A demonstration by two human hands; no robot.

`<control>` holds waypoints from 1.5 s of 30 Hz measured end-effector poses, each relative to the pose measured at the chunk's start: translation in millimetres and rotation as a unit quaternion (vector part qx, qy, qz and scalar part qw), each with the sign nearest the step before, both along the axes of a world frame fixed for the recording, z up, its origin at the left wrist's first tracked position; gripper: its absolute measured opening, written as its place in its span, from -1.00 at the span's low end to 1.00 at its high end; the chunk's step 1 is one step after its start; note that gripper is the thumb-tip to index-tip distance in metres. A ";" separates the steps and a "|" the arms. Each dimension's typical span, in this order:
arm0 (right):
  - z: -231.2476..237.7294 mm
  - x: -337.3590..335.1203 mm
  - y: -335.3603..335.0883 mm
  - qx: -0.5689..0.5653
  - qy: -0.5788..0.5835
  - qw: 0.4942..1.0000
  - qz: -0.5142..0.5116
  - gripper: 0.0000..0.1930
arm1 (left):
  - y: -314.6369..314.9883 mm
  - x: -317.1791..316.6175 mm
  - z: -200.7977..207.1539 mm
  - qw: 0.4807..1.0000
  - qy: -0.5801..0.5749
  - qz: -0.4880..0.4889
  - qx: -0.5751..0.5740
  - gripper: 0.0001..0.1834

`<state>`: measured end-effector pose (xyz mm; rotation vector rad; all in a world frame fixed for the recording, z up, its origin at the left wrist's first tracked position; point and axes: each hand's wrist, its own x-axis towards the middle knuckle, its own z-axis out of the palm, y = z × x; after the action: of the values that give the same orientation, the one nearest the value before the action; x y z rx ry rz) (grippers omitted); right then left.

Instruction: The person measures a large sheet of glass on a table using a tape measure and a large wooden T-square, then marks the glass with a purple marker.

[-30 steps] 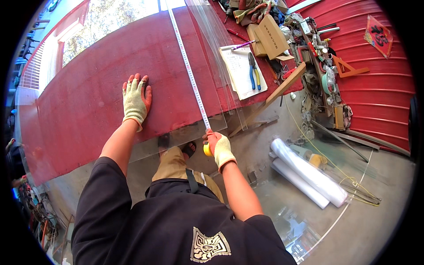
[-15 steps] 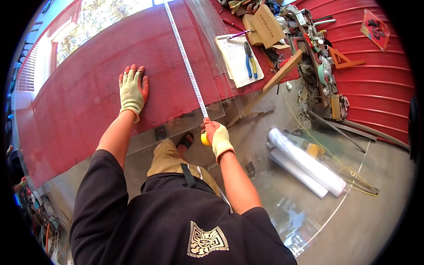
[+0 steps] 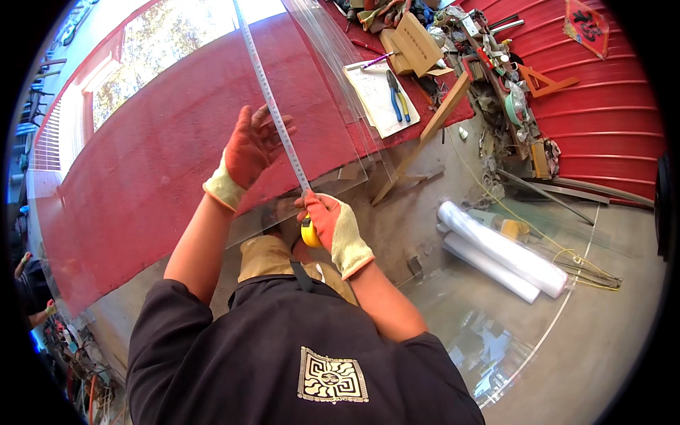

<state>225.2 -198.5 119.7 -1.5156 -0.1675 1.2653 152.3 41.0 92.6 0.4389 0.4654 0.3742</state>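
holding yellow tape measure [image 3: 309, 231] in right hand [image 3: 336, 230], gloved red and pale yellow, just off the near edge of red worktop [image 3: 460, 110], in front of the waist. right grip: wrapped round tape measure, white blade [image 3: 265, 85] out at the top of the hand. blade: up and slightly left across large clear sheet [image 3: 163, 177], out of view at the top edge.

left hand [image 3: 244, 159]: raised over clear sheet, gloved the same, palm turned toward blade. left grip: fingers loosely spread, partly behind blade. cannot tell about contact between the two.

clear sheet on worktop, near edge overhanging. alongside it, to the right: narrow clear strips [image 3: 340, 78]. then notepad [image 3: 365, 88], with pliers [image 3: 393, 86] on top, blue and yellow handles toward the near side. purple pen [image 3: 377, 61] at notepad's far edge, close to cardboard box [image 3: 418, 44].

wooden strip [image 3: 425, 134] slanting past worktop's right corner. on floor [image 3: 602, 340], to the right: two whitish rolls [image 3: 496, 241], side by side. beyond: red ribbed wall [image 3: 602, 134], orange triangle [image 3: 556, 86] in front.
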 end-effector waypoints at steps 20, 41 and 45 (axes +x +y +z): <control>-22.3 -52.8 -17.9 -0.017 0.021 0.999 -0.022 -0.57 | -81.7 -63.7 15.2 0.983 0.147 -0.099 0.056 -0.49; -91.0 122.1 108.0 -0.161 -0.452 0.873 0.084 -0.36 | -156.0 -129.8 -31.7 0.920 0.384 -0.073 0.028 -0.44; -87.1 136.2 108.0 -0.086 -0.528 0.832 0.150 -0.46 | -166.9 -117.3 -29.0 0.915 0.399 -0.057 0.013 -0.39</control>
<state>361.4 -90.5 32.5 -2.2769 -1.0651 0.5215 35.0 -125.9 63.6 0.6387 1.2267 0.0680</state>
